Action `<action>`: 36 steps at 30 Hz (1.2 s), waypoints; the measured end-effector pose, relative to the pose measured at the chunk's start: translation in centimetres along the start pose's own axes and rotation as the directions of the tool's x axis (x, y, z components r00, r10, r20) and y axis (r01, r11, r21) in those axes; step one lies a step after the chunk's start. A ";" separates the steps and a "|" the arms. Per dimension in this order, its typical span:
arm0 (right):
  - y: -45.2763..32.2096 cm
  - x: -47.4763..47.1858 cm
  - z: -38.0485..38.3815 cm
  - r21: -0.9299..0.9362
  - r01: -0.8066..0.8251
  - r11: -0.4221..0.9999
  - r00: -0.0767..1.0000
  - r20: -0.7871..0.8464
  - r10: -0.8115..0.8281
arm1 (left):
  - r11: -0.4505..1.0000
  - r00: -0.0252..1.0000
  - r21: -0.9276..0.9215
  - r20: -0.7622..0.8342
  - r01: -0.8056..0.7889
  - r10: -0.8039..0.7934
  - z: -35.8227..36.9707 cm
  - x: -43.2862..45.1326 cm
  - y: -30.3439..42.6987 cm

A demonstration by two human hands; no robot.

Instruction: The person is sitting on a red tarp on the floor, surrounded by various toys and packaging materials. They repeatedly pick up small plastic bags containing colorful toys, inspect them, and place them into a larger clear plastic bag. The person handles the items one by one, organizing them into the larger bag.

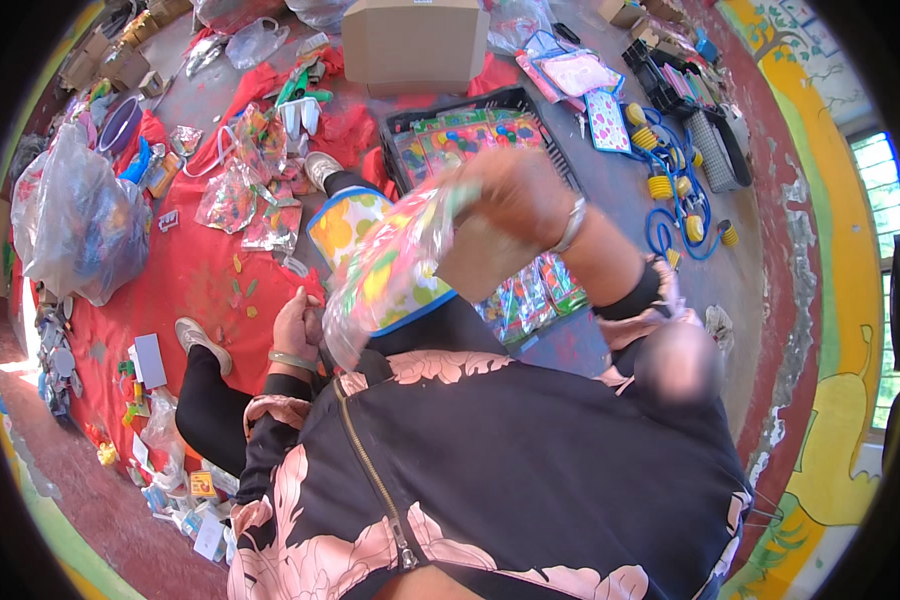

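Observation:
My right hand (521,195), blurred by motion, grips the top of a clear plastic bag (390,270) of colourful small pieces. The bag hangs slanting over my lap. A brown card-like piece (480,259) shows just under that hand. My left hand (300,322) is curled beside the bag's lower end; whether it holds anything is unclear. Across my leg lies a flower-patterned cloth (349,217) with a blue edge. Beyond my right hand, a black plastic crate (553,131) contains packets of colourful pieces, and more shiny packets (529,300) show under my right forearm.
A cardboard box (416,45) stands ahead. Filled clear bags (247,187) lie on the red sheet (187,262), with a large plastic sack (82,217) farther left. Blue ropes with yellow cups (671,187) and pink pouches (570,71) lie to the right.

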State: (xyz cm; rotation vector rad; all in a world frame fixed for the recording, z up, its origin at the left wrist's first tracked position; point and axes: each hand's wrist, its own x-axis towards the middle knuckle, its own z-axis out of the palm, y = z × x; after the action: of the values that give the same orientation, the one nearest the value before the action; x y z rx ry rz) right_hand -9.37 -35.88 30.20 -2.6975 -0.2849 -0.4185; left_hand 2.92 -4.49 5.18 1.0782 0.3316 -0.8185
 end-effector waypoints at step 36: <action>27.8 -32.2 11.3 0.048 -0.967 -0.250 -0.225 0.295 0.929 | 0.920 0.898 0.098 -0.281 0.378 -0.339 -8.5 -0.2 -2.8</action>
State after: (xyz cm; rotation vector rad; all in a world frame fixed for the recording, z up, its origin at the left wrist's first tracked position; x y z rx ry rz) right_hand -29.53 -60.75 0.03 -1.6782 1.6903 0.3776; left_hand 1.97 2.38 -0.44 1.2911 0.7170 -1.0461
